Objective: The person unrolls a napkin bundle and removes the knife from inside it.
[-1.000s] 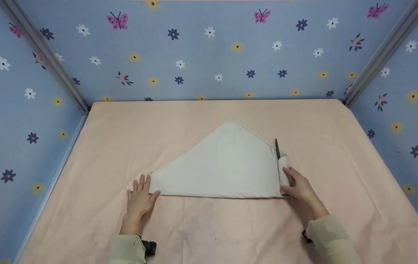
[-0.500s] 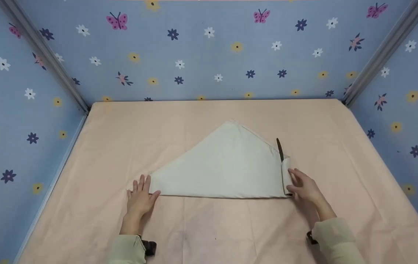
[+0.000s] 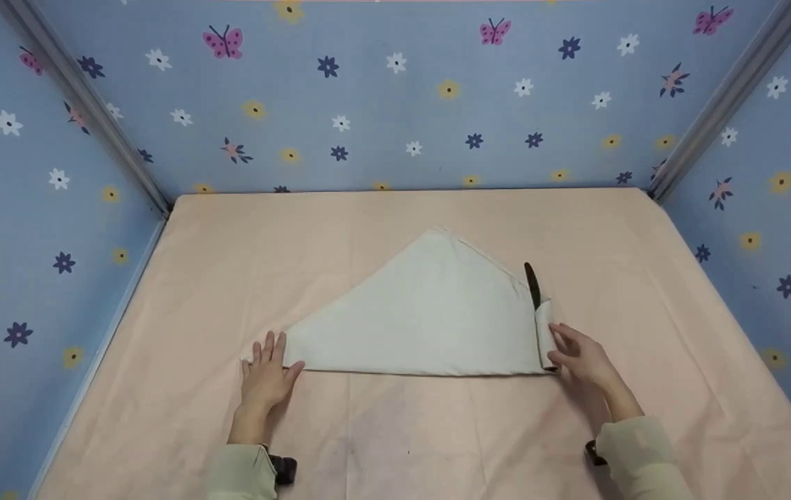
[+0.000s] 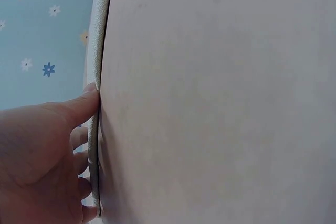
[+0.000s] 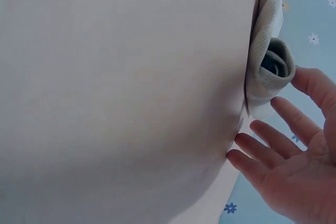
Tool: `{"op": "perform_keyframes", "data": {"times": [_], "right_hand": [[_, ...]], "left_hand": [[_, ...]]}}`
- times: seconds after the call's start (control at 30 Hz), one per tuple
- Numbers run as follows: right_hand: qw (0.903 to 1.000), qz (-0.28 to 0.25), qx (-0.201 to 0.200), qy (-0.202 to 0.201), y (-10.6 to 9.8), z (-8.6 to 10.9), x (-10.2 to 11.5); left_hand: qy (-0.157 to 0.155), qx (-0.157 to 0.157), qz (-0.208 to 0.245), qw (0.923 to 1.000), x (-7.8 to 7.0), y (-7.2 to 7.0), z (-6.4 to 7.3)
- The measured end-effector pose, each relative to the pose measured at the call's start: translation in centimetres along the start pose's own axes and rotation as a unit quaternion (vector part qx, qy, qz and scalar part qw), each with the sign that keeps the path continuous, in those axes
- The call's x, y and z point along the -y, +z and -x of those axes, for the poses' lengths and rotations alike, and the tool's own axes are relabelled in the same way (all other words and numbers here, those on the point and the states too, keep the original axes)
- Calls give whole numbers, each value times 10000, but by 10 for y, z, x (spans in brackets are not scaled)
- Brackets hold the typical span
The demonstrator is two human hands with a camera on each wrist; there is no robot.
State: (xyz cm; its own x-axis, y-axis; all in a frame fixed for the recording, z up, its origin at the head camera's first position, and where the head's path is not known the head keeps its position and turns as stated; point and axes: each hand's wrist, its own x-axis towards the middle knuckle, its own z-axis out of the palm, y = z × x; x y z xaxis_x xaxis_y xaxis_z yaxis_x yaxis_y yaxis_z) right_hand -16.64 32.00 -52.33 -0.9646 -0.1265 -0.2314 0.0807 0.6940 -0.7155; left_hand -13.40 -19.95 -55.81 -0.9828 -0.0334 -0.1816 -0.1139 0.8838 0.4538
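Note:
A pale grey-white cloth napkin (image 3: 402, 312), folded to a broad peaked shape, lies flat on the table. Its right end forms a small roll (image 3: 546, 336), with a dark, slender, round-tipped piece (image 3: 533, 285) sticking out at the far end; the rest of that piece is hidden in the roll. My left hand (image 3: 267, 375) rests on the napkin's left end, fingers spread flat. My right hand (image 3: 586, 361) touches the roll's right side with thumb and index fingertips, the other fingers loosely extended. In the right wrist view, the roll's spiral end (image 5: 274, 66) shows something dark inside.
A pale peach cloth (image 3: 395, 437) covers the table, with creases at the right. Blue panels (image 3: 395, 97) printed with flowers and butterflies stand along the back and both sides. Grey posts (image 3: 721, 104) stand at the back corners.
My right hand and the roll have shifted slightly to the right, and the flat part of the napkin reaches further right. The dark piece leans more to the left. My left hand stays put.

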Motion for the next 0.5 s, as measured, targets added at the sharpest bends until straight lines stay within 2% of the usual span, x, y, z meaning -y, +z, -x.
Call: {"op": "perform_keyframes", "data": {"times": [0.27,0.5], "right_hand": [[10000,-10,-84,-38,2,1,-1],[9992,-121,-250,-274,6,0,4]], "left_hand": [[-43,48,-35,10000,1,1,0],[84,-65,22,9999,1,1,0]]}}
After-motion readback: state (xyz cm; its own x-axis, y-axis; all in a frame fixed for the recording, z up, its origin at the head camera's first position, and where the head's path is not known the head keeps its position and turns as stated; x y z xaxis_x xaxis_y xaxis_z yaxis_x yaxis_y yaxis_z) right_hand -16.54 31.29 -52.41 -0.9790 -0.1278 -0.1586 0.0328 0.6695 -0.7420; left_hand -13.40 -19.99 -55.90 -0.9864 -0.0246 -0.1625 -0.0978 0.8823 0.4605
